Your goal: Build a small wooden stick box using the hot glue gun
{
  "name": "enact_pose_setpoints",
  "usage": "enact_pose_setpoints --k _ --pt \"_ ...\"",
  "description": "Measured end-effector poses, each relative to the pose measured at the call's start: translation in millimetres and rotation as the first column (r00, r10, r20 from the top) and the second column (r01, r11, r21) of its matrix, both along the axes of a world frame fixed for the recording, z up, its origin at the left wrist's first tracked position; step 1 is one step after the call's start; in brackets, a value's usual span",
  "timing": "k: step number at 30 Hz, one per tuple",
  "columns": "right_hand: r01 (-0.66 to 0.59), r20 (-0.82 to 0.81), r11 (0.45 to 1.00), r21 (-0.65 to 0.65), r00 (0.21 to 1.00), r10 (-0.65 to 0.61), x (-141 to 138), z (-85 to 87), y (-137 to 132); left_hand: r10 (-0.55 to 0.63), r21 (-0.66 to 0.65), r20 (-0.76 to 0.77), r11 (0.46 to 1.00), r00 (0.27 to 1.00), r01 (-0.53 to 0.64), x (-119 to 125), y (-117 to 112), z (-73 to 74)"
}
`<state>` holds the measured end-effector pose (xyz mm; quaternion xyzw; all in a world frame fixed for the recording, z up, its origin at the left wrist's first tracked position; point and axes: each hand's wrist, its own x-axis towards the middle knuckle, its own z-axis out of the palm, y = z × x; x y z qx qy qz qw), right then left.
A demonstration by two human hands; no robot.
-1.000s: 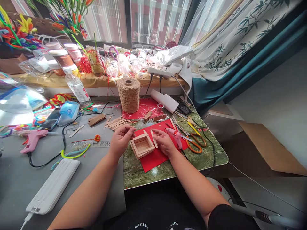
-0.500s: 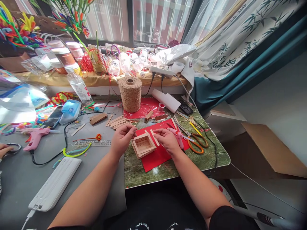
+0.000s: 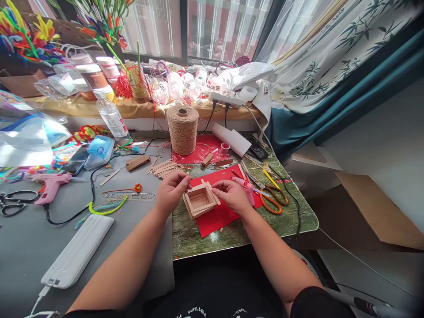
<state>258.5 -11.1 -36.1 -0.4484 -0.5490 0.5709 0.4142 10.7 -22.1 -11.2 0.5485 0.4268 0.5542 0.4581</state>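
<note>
A small open box of wooden sticks rests on a red sheet on the green board. My left hand curls round its left wall, fingers pinched on the top edge. My right hand pinches a loose wooden stick and lays it along the box's right wall. A pink glue gun lies just right of my right hand. Loose sticks sit in a pile behind my left hand.
Orange-handled scissors lie right of the glue gun. A twine spool stands behind. A second pink glue gun, black scissors and a white power strip lie on the grey table at left. Clutter fills the window sill.
My right hand has brought the loose stick from the red sheet up against the box's right wall. A person's hand seen briefly at the far left is gone; black scissors lie there.
</note>
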Motion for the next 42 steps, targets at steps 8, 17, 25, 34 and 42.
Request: enact_pose_setpoints --k 8,17,25,34,42 --pt "0.126 -0.036 0.988 0.089 0.992 -0.123 -1 19.1 -19 0.011 0.003 -0.016 1.000 1.000 -0.011 -2 0 -0.7" --pt "0.305 -0.103 0.939 0.159 0.951 -0.291 -28 38.7 -67 -0.057 0.382 -0.394 0.898 0.917 0.219 -20 -9 17.5" --pt "0.288 -0.092 0.941 0.178 0.957 -0.276 -47 34.5 -83 -0.182 0.340 -0.659 0.793 0.730 0.505 -7 -20 33.8" --pt "0.228 -0.051 0.954 0.195 0.974 -0.222 -51 31.3 -79 -0.193 0.305 -0.691 0.796 0.697 0.522 -5 -21 33.2" --pt "0.185 0.008 0.933 0.310 0.980 -0.197 -36 25.1 -68 -0.164 0.312 -0.691 0.811 0.704 0.495 -12 -18 32.8"
